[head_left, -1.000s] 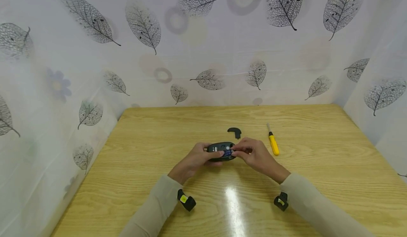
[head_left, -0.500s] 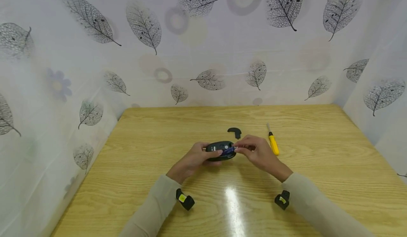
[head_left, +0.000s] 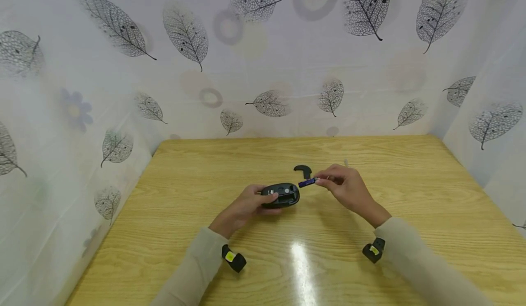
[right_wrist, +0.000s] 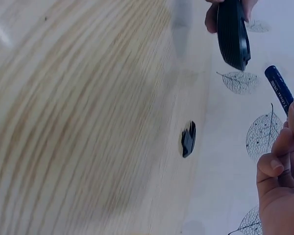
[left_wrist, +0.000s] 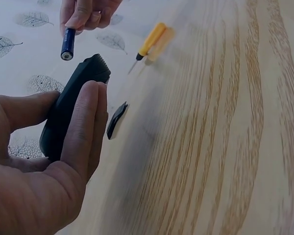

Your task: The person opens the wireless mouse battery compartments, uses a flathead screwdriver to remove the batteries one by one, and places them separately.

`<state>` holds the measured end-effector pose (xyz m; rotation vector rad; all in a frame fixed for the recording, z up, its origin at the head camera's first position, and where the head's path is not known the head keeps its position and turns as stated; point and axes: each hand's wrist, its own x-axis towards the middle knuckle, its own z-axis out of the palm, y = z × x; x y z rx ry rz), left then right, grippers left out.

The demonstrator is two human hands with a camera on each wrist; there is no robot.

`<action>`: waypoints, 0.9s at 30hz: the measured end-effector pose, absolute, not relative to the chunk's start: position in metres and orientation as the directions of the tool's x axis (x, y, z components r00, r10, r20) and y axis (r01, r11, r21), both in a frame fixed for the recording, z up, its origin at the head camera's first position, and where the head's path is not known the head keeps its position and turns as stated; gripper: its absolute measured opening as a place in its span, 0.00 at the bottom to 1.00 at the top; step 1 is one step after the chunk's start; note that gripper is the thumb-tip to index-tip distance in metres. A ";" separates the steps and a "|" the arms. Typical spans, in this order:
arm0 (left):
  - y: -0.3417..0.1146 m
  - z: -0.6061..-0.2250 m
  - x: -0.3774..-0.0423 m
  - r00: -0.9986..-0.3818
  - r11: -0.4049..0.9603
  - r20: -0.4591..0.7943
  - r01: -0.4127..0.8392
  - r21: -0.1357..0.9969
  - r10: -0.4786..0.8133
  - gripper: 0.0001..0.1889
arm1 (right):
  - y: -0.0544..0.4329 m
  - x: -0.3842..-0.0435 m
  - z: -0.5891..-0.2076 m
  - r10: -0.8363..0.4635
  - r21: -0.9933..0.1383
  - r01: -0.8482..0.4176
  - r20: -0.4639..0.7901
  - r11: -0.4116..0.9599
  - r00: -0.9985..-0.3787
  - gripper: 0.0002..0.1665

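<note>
My left hand (head_left: 249, 204) grips a black computer mouse (head_left: 291, 199), underside up, with the thumb across it. An open battery slot shows along its near side. To the right of the mouse, and apart from it, my right hand (head_left: 347, 188) pinches a dark blue battery (head_left: 307, 182) by one end between thumb and fingertips. In the left wrist view the battery (left_wrist: 67, 45) points its free end toward the mouse (left_wrist: 73, 100). The right wrist view shows the battery (right_wrist: 279, 89) with light lettering on its side.
A black curved cover piece (head_left: 303, 170) lies on the wooden table (head_left: 197, 173) just behind the battery. A yellow-handled screwdriver (left_wrist: 151, 40) lies farther right, mostly hidden behind the right hand in the head view. A leaf-patterned curtain (head_left: 263, 59) borders the table at the back and sides.
The battery has come out of the mouse's slot and moved up and to the right in my right hand. The mouse has shifted slightly left with my left hand.
</note>
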<state>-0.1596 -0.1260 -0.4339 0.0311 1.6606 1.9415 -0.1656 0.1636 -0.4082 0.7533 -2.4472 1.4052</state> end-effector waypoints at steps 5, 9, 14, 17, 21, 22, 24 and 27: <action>-0.128 -0.434 -0.160 -0.831 -0.068 -0.341 -0.409 0.910 0.439 0.28 | 0.174 -0.170 -0.408 -0.300 -0.733 -0.503 0.406 0.458 -0.863 0.07; -0.128 -0.435 -0.160 -0.833 -0.056 -0.338 -0.400 0.915 0.437 0.28 | 0.181 -0.175 -0.412 -0.279 -0.725 -0.480 0.390 0.494 -0.877 0.06; -0.127 -0.435 -0.159 -0.841 -0.017 -0.352 -0.393 0.920 0.412 0.26 | 0.188 -0.180 -0.416 -0.263 -0.714 -0.448 0.362 0.539 -0.894 0.06; -0.127 -0.436 -0.159 -0.847 0.019 -0.361 -0.385 0.923 0.390 0.26 | 0.192 -0.182 -0.418 -0.253 -0.709 -0.413 0.326 0.572 -0.911 0.07; -0.127 -0.435 -0.158 -0.852 0.077 -0.377 -0.376 0.924 0.364 0.29 | 0.197 -0.185 -0.419 -0.237 -0.716 -0.356 0.265 0.600 -0.934 0.08; -0.127 -0.435 -0.157 -0.852 0.089 -0.380 -0.374 0.923 0.360 0.30 | 0.198 -0.185 -0.420 -0.236 -0.715 -0.348 0.256 0.606 -0.937 0.09; -0.127 -0.435 -0.157 -0.851 0.108 -0.389 -0.376 0.920 0.353 0.31 | 0.200 -0.186 -0.421 -0.232 -0.718 -0.337 0.244 0.609 -0.941 0.09; -0.127 -0.435 -0.156 -0.851 0.127 -0.396 -0.376 0.918 0.345 0.32 | 0.202 -0.188 -0.424 -0.228 -0.718 -0.330 0.239 0.613 -0.944 0.09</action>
